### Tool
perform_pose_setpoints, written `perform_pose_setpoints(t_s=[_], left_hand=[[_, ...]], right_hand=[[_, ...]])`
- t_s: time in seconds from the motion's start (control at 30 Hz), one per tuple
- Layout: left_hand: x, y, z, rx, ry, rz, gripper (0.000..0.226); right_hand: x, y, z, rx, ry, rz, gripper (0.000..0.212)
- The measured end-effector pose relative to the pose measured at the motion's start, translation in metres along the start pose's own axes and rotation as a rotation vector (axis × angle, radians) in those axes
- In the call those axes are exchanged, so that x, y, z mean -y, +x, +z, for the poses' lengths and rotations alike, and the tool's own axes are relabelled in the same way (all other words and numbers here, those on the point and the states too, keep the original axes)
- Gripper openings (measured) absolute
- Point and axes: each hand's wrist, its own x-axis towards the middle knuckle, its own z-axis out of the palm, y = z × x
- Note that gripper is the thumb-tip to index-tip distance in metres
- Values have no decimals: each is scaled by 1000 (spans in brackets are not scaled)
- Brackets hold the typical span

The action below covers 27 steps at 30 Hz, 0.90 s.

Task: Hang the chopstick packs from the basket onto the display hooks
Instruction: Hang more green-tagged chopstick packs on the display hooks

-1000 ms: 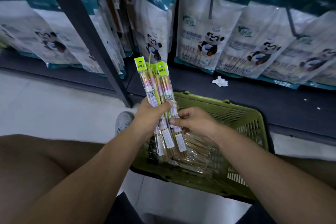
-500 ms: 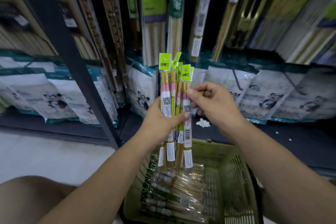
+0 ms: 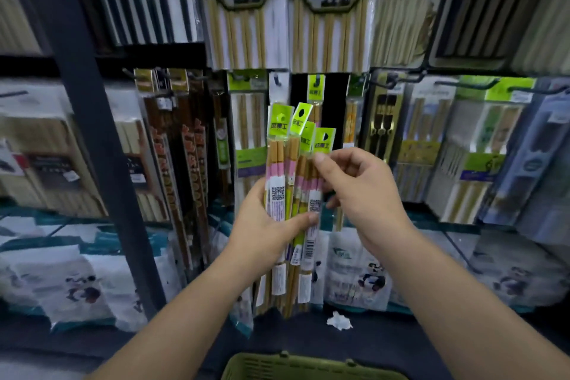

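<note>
My left hand [image 3: 262, 228] grips a bunch of several chopstick packs [image 3: 285, 170] upright, each a clear sleeve with a lime-green header card and pink-banded chopsticks. My right hand [image 3: 354, 191] pinches the rightmost pack near its top, thumb in front. Straight behind the bunch one matching pack [image 3: 316, 89] hangs on a display hook. Only the far rim of the green basket [image 3: 296, 364] shows at the bottom edge; its contents are out of sight.
Other chopstick packs hang on hooks [image 3: 398, 82] left and right. Panda-printed bags [image 3: 357, 274] lean on the dark lower shelf, where a crumpled white scrap [image 3: 339, 320] lies. A dark shelf upright [image 3: 92, 133] slants down at left.
Both hands have lifted the bunch of packs from above the basket up to the hook row. My right hand slid from the packs' lower part to their top. The view tilted upward.
</note>
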Motion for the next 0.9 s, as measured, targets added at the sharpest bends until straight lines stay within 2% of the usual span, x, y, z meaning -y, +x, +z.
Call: perform_pose_setpoints(t_s=[0.23, 0.33, 0.5, 0.73, 0.9], left_hand=[[-11, 29, -2, 6, -93, 50, 43], [-10, 33, -10, -34, -121, 25, 38], [-7, 42, -21, -85, -102, 4, 47], [-3, 44, -25, -70, -72, 33, 39], [-4, 45, -24, -51, -97, 29, 37]], right_hand=[[22, 35, 7, -86, -38, -131, 15], [31, 47, 11, -86, 2, -107, 18], [41, 64, 21, -96, 25, -79, 30], [41, 76, 27, -144, 22, -82, 41], [38, 81, 26, -180, -95, -125, 45]])
